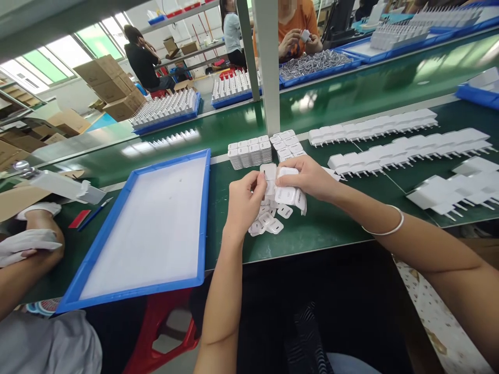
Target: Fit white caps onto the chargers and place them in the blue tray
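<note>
My left hand (244, 202) pinches a small white cover plate (268, 171) with a dark slot between thumb and fingers. Close beside it, my right hand (310, 179) is closed on several similar white plates (286, 196), thumb on top. Below both hands, loose white plates (267, 222) lie in a small heap on the green table. Just beyond stand neat stacks of white plates (249, 155), and a second group of stacks (287, 145) sits partly behind my right hand. Rows of white plug housings with pins (409, 150) stretch off to the right.
A blue-rimmed tray with a white bottom (206, 208) lies left of my hands. At far left a co-worker's gloved hand (31, 244) rests near a red card (79, 218) and a blue pen (94, 214). A metal post (267, 67) rises behind the stacks. Filled blue trays (167, 117) stand farther back.
</note>
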Tool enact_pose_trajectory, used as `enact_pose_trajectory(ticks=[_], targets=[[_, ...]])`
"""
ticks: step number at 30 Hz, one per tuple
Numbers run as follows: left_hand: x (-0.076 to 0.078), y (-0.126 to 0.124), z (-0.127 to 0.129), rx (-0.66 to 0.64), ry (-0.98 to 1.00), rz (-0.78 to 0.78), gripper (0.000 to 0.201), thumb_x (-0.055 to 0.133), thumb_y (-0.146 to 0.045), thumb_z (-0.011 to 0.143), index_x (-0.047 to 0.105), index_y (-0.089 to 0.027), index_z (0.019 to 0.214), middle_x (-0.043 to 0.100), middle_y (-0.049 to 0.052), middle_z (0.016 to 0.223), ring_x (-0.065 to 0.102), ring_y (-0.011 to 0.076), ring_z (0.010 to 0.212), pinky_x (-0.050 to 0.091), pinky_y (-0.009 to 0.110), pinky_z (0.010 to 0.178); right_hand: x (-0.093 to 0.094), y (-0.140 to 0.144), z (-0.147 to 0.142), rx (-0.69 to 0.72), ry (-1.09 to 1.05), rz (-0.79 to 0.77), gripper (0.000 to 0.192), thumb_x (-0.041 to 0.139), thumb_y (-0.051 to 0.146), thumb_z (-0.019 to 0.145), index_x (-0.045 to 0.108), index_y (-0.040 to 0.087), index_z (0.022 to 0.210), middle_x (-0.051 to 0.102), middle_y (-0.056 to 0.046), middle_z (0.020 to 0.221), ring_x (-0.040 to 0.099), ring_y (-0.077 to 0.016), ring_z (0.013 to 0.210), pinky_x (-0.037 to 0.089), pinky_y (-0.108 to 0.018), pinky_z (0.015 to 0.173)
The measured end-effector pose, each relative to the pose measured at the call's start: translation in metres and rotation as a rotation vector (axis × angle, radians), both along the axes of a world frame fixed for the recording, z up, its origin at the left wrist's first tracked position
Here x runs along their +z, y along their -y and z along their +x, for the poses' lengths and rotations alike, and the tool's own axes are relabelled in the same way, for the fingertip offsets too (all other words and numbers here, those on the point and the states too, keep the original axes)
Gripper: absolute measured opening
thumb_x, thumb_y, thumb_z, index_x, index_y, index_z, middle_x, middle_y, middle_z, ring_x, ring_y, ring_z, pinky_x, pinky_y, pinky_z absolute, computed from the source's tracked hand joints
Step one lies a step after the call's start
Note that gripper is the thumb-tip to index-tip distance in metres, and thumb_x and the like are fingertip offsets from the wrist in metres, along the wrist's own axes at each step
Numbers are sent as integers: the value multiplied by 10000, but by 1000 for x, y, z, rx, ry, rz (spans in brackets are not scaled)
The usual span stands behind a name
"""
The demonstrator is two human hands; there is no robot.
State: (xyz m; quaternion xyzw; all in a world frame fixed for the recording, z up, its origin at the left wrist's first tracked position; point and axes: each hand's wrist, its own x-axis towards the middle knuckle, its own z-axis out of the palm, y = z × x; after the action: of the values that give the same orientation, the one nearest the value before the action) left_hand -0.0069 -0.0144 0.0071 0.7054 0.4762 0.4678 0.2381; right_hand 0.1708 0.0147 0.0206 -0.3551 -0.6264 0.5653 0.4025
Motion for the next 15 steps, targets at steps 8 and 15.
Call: enact_pose_trajectory(ticks=[8,15], targets=[[-6,-3,6,92,73,13,314,481,-396,1034,601,-189,831,572,1,721,495,120,652,398,230,591,-2,0,-1,-54,-9,143,140,683,207,686,595,170,585,512,35,574,452,-99,565,328,-244,520],[-2,-5,10,181,145,41,285,474,-329,1031,581,-189,807,523,-15,669,450,115,615,353,250,583,-1,-9,1,23,-271,-169,190,727,214,601,552,176,537,483,48,507,421,-75,461,290,-223,448]])
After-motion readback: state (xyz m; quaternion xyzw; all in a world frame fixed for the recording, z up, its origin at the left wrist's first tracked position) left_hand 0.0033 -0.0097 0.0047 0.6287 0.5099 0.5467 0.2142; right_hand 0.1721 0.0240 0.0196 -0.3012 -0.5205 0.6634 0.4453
